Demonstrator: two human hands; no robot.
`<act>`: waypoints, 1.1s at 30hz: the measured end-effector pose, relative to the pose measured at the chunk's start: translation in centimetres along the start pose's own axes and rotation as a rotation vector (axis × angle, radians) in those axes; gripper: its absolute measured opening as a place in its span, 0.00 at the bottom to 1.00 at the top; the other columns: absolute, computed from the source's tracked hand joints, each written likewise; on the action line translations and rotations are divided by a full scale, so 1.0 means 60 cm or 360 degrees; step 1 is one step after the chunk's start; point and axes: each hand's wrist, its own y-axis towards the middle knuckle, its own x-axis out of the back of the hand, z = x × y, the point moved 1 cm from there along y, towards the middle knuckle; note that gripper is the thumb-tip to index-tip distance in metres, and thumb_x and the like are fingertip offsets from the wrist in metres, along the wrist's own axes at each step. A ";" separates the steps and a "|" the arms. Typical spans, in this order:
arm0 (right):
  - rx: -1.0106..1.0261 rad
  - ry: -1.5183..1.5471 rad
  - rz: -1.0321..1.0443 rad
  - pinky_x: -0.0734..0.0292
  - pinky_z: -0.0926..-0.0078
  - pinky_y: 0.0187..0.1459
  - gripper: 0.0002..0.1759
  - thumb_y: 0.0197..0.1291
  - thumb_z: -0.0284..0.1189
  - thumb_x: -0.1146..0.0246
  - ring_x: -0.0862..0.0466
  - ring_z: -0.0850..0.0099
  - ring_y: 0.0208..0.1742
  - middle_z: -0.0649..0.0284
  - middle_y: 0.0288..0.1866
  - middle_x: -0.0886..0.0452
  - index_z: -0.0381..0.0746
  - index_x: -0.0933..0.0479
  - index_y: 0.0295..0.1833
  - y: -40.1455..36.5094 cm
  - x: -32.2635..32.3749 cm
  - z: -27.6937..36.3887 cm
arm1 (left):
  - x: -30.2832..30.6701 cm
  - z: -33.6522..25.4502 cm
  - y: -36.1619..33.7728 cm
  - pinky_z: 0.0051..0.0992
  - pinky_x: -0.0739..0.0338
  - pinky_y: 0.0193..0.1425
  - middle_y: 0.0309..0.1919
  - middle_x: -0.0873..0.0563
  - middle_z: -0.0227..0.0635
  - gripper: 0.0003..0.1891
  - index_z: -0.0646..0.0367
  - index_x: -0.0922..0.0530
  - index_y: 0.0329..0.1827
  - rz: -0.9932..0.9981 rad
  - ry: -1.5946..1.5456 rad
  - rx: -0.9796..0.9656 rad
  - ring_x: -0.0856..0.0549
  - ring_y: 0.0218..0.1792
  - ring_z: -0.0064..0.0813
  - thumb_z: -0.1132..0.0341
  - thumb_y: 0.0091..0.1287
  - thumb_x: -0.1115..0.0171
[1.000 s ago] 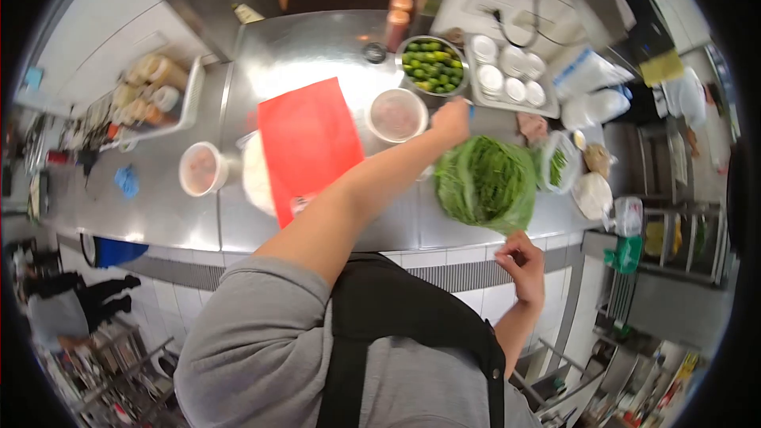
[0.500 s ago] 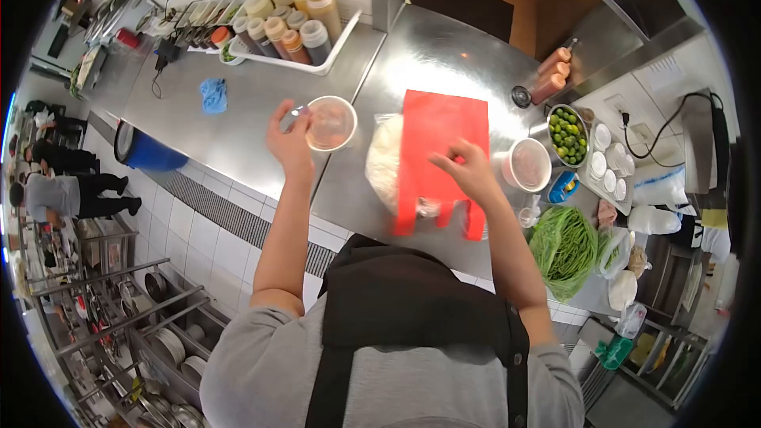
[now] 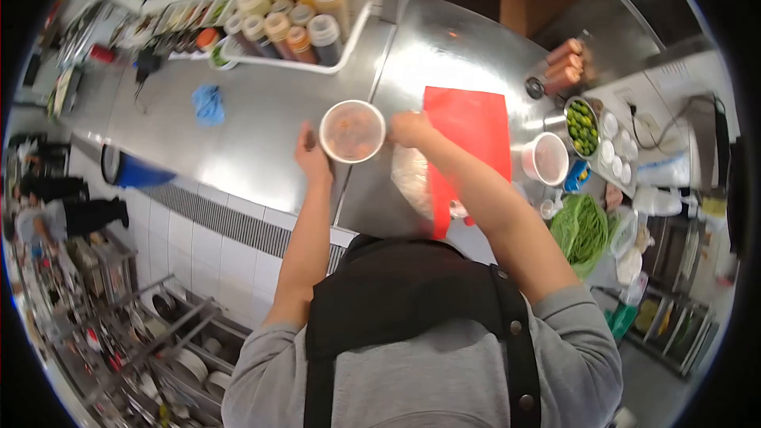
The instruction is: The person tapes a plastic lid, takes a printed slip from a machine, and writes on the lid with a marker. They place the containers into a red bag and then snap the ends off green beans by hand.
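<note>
A round tub (image 3: 353, 131) with a white rim and orange-brown contents stands on the steel counter, between my two hands. My left hand (image 3: 314, 160) is at its left side, fingers bent around a small dark thing too blurred to name. At the opposite side, my right hand (image 3: 411, 128) is closed, its curled fingertips close to the rim; whether they touch it or hold anything is hidden. Under my right forearm lies a red bag (image 3: 468, 123). Beside it is a clear bag with pale contents (image 3: 411, 178), partly covered by the arm.
A white tray of sauce bottles (image 3: 349, 51) stands at the back. A blue cloth (image 3: 208, 105) lies to the left. On the right are another tub (image 3: 545, 158), a pot of green limes (image 3: 583, 128), and a bag of green beans (image 3: 579, 230).
My right hand has moved left from above the red bag to the tub's right side, and its fingers have closed. My left hand has dropped lower beside the tub. The view has shifted slightly.
</note>
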 end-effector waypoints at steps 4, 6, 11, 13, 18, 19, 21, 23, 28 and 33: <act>-0.0007 -0.0220 -0.0053 0.25 0.51 0.58 0.18 0.61 0.44 0.34 0.15 0.59 0.61 0.58 0.56 0.12 0.45 0.12 0.49 0.016 -0.018 0.017 | -0.003 -0.047 0.008 0.26 0.20 0.49 0.60 0.17 0.44 0.26 0.61 0.19 0.66 0.0158 0.0479 -0.0254 0.19 0.53 0.27 0.75 0.63 0.27; 0.0015 -0.0052 -0.0028 0.28 0.46 0.59 0.18 0.61 0.39 0.34 0.16 0.60 0.60 0.55 0.56 0.14 0.43 0.13 0.52 -0.014 0.017 0.030 | 0.015 -0.032 0.042 0.25 0.19 0.47 0.65 0.20 0.43 0.30 0.63 0.24 0.69 0.0128 0.1079 -0.0782 0.18 0.45 0.24 0.75 0.61 0.26; -0.0005 0.1056 -0.1091 0.24 0.59 0.58 0.18 0.61 0.33 0.31 0.19 0.55 0.56 0.50 0.55 0.23 0.35 0.22 0.53 -0.038 -0.054 0.041 | -0.011 -0.118 -0.007 0.27 0.22 0.53 0.55 0.18 0.41 0.20 0.68 0.27 0.68 0.0162 0.0157 -0.0041 0.19 0.51 0.28 0.62 0.81 0.46; 0.0027 0.1813 -0.1279 0.24 0.61 0.60 0.20 0.63 0.34 0.32 0.20 0.54 0.56 0.50 0.55 0.22 0.32 0.25 0.53 -0.069 -0.097 0.081 | -0.026 -0.094 -0.025 0.27 0.22 0.55 0.56 0.18 0.40 0.21 0.69 0.28 0.68 0.0252 0.0077 0.0177 0.18 0.53 0.27 0.60 0.81 0.46; -0.0283 0.2126 -0.1084 0.24 0.64 0.59 0.24 0.68 0.39 0.34 0.20 0.59 0.57 0.47 0.55 0.22 0.31 0.30 0.57 -0.056 -0.141 0.159 | -0.055 -0.117 -0.076 0.33 0.24 0.63 0.58 0.17 0.42 0.26 0.70 0.27 0.67 0.0586 0.0091 0.0220 0.17 0.58 0.32 0.54 0.80 0.45; -0.0428 0.2082 -0.1079 0.24 0.65 0.59 0.25 0.68 0.40 0.34 0.20 0.60 0.58 0.47 0.55 0.22 0.31 0.31 0.58 -0.052 -0.143 0.162 | -0.054 -0.126 -0.073 0.35 0.23 0.64 0.58 0.17 0.43 0.26 0.69 0.27 0.67 0.0570 0.0036 0.0270 0.17 0.58 0.33 0.54 0.80 0.44; -0.0439 0.2477 -0.0873 0.23 0.65 0.58 0.28 0.66 0.40 0.32 0.20 0.63 0.57 0.48 0.55 0.22 0.32 0.33 0.60 -0.070 -0.123 0.149 | -0.045 -0.145 -0.064 0.38 0.23 0.66 0.59 0.17 0.44 0.26 0.68 0.28 0.68 0.0541 -0.0072 0.0385 0.17 0.59 0.36 0.53 0.79 0.43; -0.0416 0.2832 -0.0628 0.23 0.65 0.57 0.32 0.63 0.40 0.28 0.20 0.65 0.57 0.49 0.55 0.21 0.34 0.35 0.62 -0.081 -0.109 0.136 | -0.035 -0.165 -0.056 0.40 0.23 0.66 0.60 0.17 0.45 0.26 0.67 0.28 0.68 0.0633 -0.0275 0.0562 0.17 0.61 0.39 0.54 0.77 0.43; -0.0451 0.3418 -0.0150 0.24 0.67 0.58 0.39 0.51 0.42 0.19 0.20 0.66 0.58 0.54 0.62 0.24 0.38 0.33 0.61 -0.063 -0.098 0.125 | -0.029 -0.196 -0.075 0.46 0.24 0.68 0.64 0.19 0.44 0.28 0.65 0.29 0.69 0.0692 -0.0423 0.0839 0.19 0.65 0.42 0.54 0.73 0.43; -0.0132 0.3550 0.0261 0.26 0.61 0.63 0.37 0.58 0.46 0.24 0.22 0.61 0.64 0.58 0.74 0.31 0.41 0.29 0.67 -0.063 -0.116 0.056 | -0.025 -0.165 -0.078 0.44 0.24 0.67 0.64 0.19 0.43 0.28 0.64 0.29 0.69 0.0640 -0.0161 0.0826 0.19 0.64 0.42 0.53 0.74 0.45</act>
